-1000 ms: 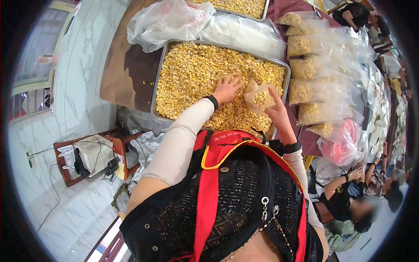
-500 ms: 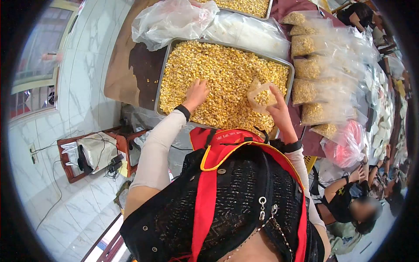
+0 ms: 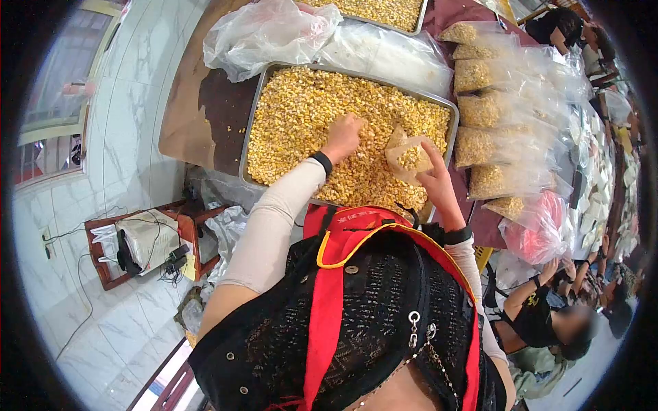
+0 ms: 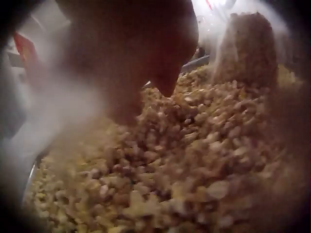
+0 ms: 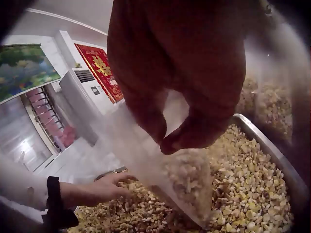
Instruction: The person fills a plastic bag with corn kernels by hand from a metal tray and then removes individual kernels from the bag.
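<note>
A metal tray [image 3: 245,154] is filled with yellow and whitish corn kernels [image 3: 295,103]. My left hand [image 3: 344,137] is over the middle of the tray, fingers pointing down at the kernels; in the right wrist view that hand [image 5: 104,189] reaches low across them with fingers extended. At the tray's right side, my right hand [image 3: 439,179] pinches the rim of a clear plastic bag [image 3: 397,156] between thumb and finger. Some kernels lie inside the bag, which rests on the heap. The left wrist view is dark and blurred around the fingers.
Several filled clear bags [image 3: 478,109] lie in a row right of the tray. Crumpled plastic [image 3: 271,34] and a stack of flat bags [image 3: 384,55] lie behind it. Another kernel tray [image 3: 384,10] stands farther back. A pink bag [image 3: 541,229] and other people are at right.
My left hand drew back leftward across the kernels, then moved right again toward the bag. The right hand kept its hold on the plastic bag in about the same place.
</note>
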